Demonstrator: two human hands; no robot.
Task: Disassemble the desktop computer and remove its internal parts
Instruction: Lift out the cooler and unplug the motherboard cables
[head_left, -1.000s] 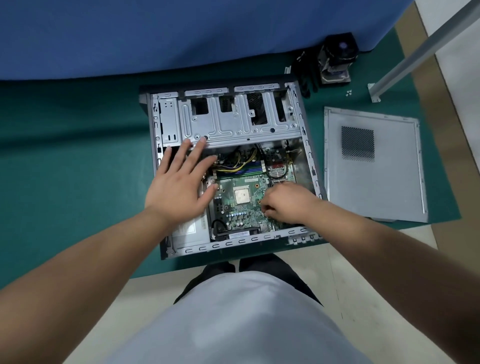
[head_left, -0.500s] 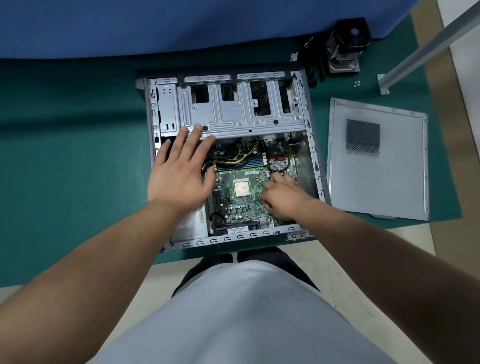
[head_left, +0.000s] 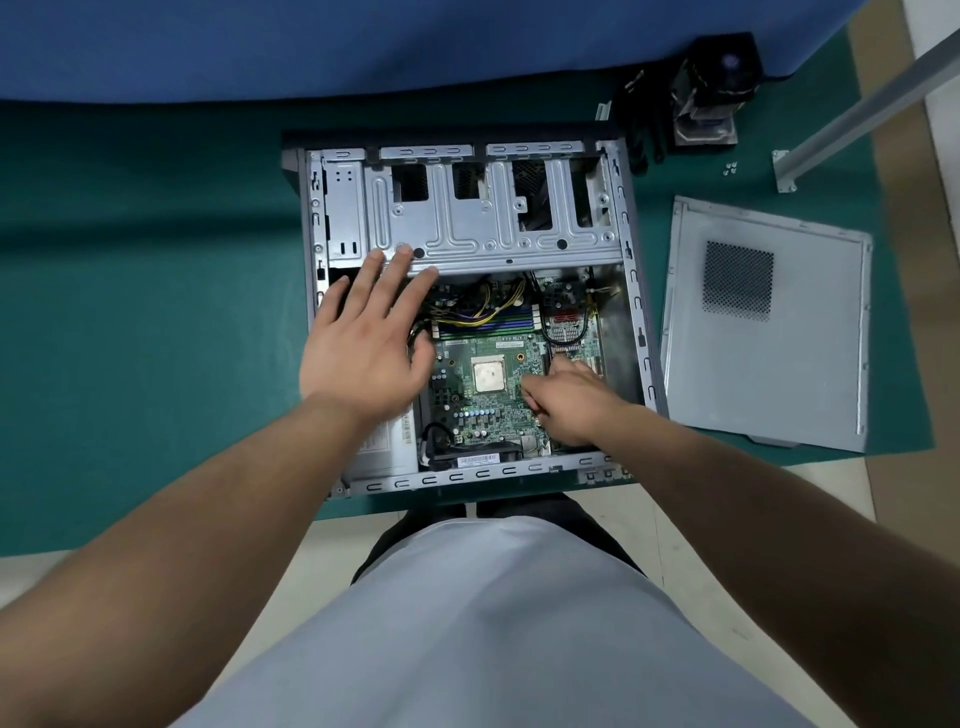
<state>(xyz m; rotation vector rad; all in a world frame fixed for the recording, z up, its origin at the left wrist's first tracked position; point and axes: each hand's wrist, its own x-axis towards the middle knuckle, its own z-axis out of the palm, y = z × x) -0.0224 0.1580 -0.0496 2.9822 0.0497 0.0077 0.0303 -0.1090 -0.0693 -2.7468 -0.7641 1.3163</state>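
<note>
Desktop computer case (head_left: 467, 218) open on green desk mat (head_left: 156, 312), blue cloth (head_left: 363, 41) behind. Left hand (head_left: 363, 348) spread flat, fingertips on drive cage (head_left: 493, 228). Right hand (head_left: 569, 405) curled over motherboard (head_left: 483, 405), perhaps pinching something. Side panel (head_left: 769, 322) lying rightward.

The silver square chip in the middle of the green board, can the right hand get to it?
Probably yes. The CPU lies bare on the motherboard, and the right hand sits just beside it with nothing between them.
</note>
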